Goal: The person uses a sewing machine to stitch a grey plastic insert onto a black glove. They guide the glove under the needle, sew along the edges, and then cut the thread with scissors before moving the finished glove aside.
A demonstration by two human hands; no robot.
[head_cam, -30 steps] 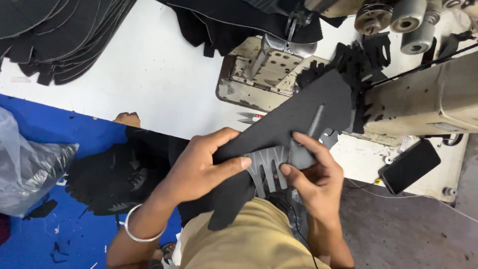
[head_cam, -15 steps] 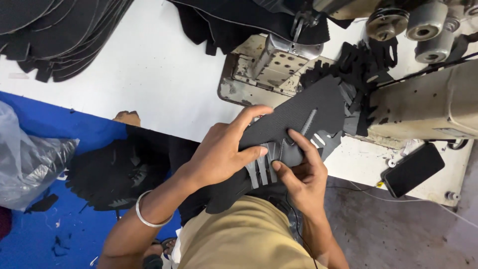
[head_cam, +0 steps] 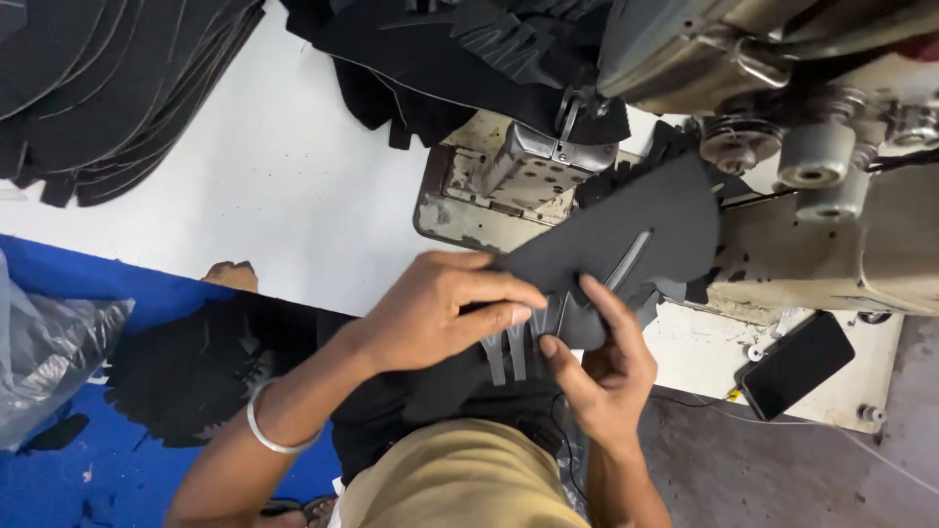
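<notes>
Hands at work on one dark cut piece (head_cam: 626, 249) — a flat, fan-shaped panel of black material with pale grey strips, lying in front of the sewing machine (head_cam: 782, 117).

Left hand (head_cam: 440, 313): fingers curled over the panel's near edge, thumb below, pinching it closed against the grey strips. A thin metal bangle (head_cam: 269, 430) sits on that wrist.

Right hand (head_cam: 606, 367): index finger laid flat on top of the panel, thumb tucked beneath — a light pinch, not a fist. It holds the same piece just to the machine side of the left hand; the two grips nearly touch.

Panel's long axis runs from the hands up and away toward the machine's needle area (head_cam: 567, 112). Far end rests on the worn metal bed plate (head_cam: 469, 196), short of the presser foot. Both hands hold the near end, so the free end is the one closest to the needle. Right hand is the nearer of the two to the machine body.

Around the machine: stacks of similar black cut pieces (head_cam: 108, 88) on the white table (head_cam: 293, 186) to its left, more piled behind the needle (head_cam: 440, 49); a dark phone (head_cam: 797, 364) on the table by the machine's base, to the right of the hands. Thread spools or tension knobs (head_cam: 812, 152) on the machine's side — which, I cannot tell.
</notes>
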